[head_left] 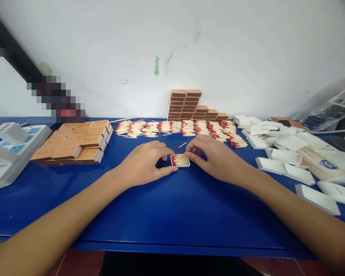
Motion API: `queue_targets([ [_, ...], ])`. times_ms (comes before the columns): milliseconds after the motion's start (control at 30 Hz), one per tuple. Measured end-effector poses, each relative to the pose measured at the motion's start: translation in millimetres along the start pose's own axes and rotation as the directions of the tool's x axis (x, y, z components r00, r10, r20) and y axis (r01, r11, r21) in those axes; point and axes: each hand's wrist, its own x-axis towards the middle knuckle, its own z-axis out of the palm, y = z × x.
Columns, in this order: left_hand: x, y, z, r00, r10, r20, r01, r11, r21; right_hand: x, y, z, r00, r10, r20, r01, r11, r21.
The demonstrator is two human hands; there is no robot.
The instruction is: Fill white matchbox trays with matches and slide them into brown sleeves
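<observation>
A small white matchbox tray (180, 165) filled with red-headed matches (179, 160) rests on the blue table. My left hand (149, 163) grips its left end between thumb and index finger. At the tray's right end, my right hand (209, 155) has its thumb and fingertips pinched together over the matches; what they hold, if anything, is hidden. One loose match (182, 145) lies just behind the tray. Farther back, heaps of matches (140, 128) stretch in a row along the wall side, with red heads showing in bands.
Orange matchboxes (71, 140) are stacked at the left, beside a white power strip (19, 147). More matchboxes (186, 104) stand in steps against the wall. At the right lie many white empty trays (284, 155), a soft tissue pack (327, 159) and a white rounded object (337, 193).
</observation>
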Motion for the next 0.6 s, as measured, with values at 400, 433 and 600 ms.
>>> queue_targets([
  [400, -1.0, -0.2, -0.3, 1.000, -0.019, 0.004, 0.019, 1.000, 0.016, 1.6, -3.4, -1.2, 0.999, 0.043, 0.026, -0.044, 0.999, 0.024],
  [433, -1.1, -0.5, -0.2, 1.000, -0.016, 0.006, 0.016, 1.000, 0.022, 1.6, -3.4, -2.2, 0.999, 0.043, 0.020, -0.043, 0.999, 0.022],
  [600, -0.5, -1.8, 0.7, 1.000, 0.004, 0.016, -0.004, 0.999, 0.041, 2.0, -3.4, 0.2, 0.999, 0.026, 0.022, -0.027, 0.999, 0.035],
])
